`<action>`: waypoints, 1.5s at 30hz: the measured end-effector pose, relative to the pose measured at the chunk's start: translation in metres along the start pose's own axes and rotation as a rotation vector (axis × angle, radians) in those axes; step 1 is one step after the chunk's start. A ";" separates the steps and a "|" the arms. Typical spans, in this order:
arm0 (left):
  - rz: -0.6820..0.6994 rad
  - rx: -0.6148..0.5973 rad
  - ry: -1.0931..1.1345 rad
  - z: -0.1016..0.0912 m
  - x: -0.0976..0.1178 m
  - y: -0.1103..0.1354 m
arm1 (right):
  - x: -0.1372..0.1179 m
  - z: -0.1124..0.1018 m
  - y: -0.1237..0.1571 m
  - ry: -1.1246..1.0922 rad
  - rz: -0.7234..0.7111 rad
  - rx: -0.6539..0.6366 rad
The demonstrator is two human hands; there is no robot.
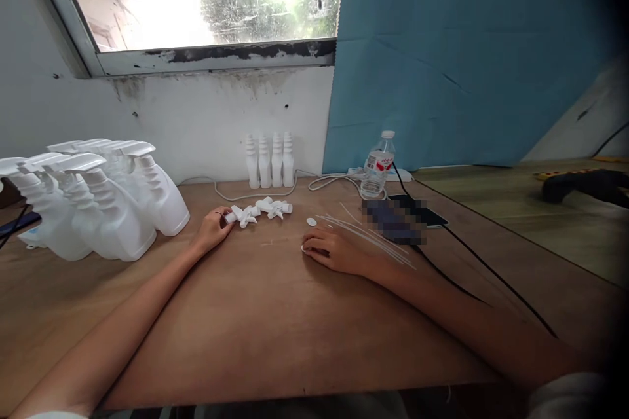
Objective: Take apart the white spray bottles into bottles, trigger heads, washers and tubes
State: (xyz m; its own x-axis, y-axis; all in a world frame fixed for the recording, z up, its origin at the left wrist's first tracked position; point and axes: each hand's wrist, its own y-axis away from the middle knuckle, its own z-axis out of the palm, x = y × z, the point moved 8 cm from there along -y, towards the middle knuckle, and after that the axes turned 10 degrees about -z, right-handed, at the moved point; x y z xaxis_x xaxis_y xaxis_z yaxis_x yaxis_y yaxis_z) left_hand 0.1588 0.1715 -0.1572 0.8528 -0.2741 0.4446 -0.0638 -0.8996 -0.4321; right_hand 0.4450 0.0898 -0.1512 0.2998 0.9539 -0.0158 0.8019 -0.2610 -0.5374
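Your two bare forearms come in from the bottom edge and converge over the brown table, both low and almost flat on the wood. The left forearm runs up and to the right with a straight wrist. Your left hand rests on its outer edge, fingers curled in and closed on the near end of a white trigger head. That piece is the leftmost of a short row of trigger heads lying on the table just beyond the hand, toward the wall. The right forearm enters from the lower right. Your right hand is palm down, fingers bent and drawn together. A small white bit shows at the fingertips; you cannot tell whether it is gripped or only touched. A white disc lies just beyond that hand, apart from it. Thin white tubes fan across the table just behind the knuckles. Assembled spray bottles stand clustered at far left. Four small white bottles stand upright against the wall, and a water bottle stands right of them.
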 end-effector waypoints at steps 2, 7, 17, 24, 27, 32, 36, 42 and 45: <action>0.019 0.052 0.008 -0.007 0.007 0.003 | -0.003 0.001 -0.002 -0.029 -0.007 0.019; 0.056 0.206 0.021 -0.032 0.043 0.034 | -0.003 0.001 -0.002 -0.050 -0.015 0.047; 0.256 -0.221 0.180 0.002 0.140 0.095 | -0.010 -0.018 -0.004 -0.159 0.205 0.296; 0.268 -0.299 0.301 0.007 0.143 0.102 | -0.053 -0.028 -0.017 -0.260 0.000 0.484; 0.305 -0.309 0.386 0.007 0.150 0.107 | -0.065 -0.029 -0.021 -0.246 -0.063 0.477; 0.308 -0.360 0.438 0.013 0.157 0.113 | -0.074 -0.028 -0.022 -0.210 -0.130 0.448; 0.236 -0.368 0.431 0.014 0.153 0.112 | -0.080 -0.026 -0.023 -0.186 -0.201 0.435; 0.128 -0.445 0.470 0.021 0.147 0.113 | -0.077 -0.025 -0.023 -0.204 -0.171 0.435; 0.105 -0.447 0.472 0.022 0.144 0.114 | -0.077 -0.023 -0.024 -0.215 -0.181 0.404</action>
State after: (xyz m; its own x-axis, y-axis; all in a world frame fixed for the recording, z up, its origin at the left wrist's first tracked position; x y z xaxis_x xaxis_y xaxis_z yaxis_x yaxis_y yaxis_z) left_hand 0.2860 0.0373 -0.1595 0.5176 -0.3966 0.7581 -0.4306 -0.8864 -0.1698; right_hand 0.4145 0.0188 -0.1175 0.0264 0.9987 -0.0430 0.5542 -0.0505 -0.8308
